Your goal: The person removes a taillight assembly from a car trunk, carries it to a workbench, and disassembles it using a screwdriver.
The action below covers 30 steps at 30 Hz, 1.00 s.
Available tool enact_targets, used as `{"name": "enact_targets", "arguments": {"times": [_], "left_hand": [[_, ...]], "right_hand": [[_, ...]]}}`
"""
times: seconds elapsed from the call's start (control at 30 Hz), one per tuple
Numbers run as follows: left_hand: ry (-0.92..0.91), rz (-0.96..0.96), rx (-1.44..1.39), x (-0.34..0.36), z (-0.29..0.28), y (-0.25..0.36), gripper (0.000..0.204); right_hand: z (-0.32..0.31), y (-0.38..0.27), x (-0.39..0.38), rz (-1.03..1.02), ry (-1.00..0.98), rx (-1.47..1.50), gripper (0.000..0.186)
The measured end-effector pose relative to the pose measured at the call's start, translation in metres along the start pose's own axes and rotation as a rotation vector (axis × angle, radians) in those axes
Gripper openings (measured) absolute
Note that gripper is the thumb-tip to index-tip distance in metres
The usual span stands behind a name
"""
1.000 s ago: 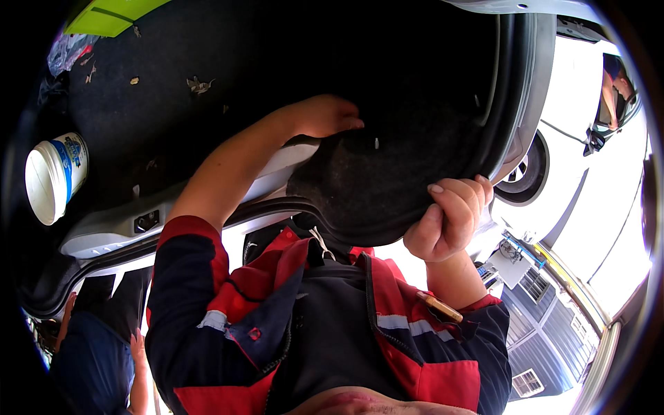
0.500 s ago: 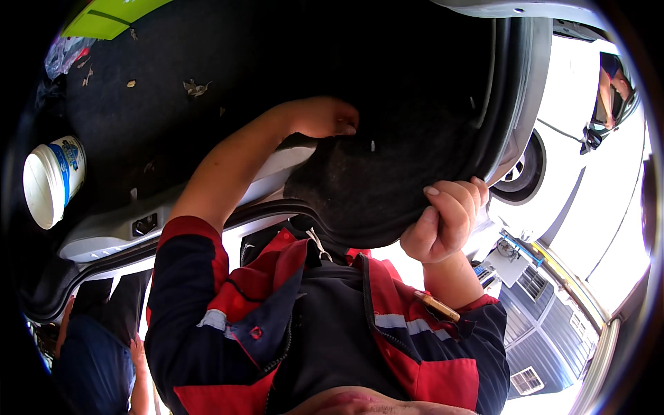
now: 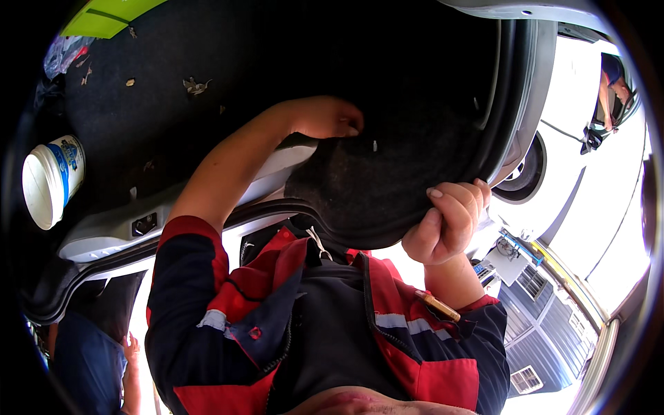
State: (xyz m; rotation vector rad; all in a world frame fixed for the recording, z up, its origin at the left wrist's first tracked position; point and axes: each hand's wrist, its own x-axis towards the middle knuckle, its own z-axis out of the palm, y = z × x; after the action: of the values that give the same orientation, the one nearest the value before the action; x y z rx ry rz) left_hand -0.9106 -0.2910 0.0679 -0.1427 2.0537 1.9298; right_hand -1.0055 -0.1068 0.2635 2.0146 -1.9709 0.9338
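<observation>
Curling over curved dark seal (image 3: 494, 162), right hand (image 3: 446, 218) holds thumb near bent fingers. Left hand (image 3: 330, 117) reaches inside, fingers bent; cannot tell whether they pinch anything. Dark lining (image 3: 398, 176) sits between both hands.

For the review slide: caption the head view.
Left hand inside a vehicle's dark-lined trunk, right hand curled at its black rim seal, white tub at left.
</observation>
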Motion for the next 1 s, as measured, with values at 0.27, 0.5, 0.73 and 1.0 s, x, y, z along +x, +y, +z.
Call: {"name": "enact_targets", "arguments": {"times": [0.27, 0.5, 0.73, 1.0], "left_hand": [[0.741, -0.131, -0.292, -0.022, -0.065, -0.017, 0.037], [0.900, -0.709, 0.414, -0.109, -0.058, -0.148, 0.033], [1.048, -1.254, 0.210, -0.234, -0.030, -0.286, 0.047], [0.904, -1.036, 0.303, -0.176, -0.048, -0.143, 0.055]], "right_hand": [[0.004, 0.000, 0.002, 0.000, 0.011, 0.005, 0.033], [0.000, -0.003, 0.003, -0.004, -0.007, -0.009, 0.030], [-0.001, -0.001, 0.002, -0.024, 0.004, 0.025, 0.030], [-0.001, -0.004, 0.005, 0.005, -0.058, 0.004, 0.030]]}}
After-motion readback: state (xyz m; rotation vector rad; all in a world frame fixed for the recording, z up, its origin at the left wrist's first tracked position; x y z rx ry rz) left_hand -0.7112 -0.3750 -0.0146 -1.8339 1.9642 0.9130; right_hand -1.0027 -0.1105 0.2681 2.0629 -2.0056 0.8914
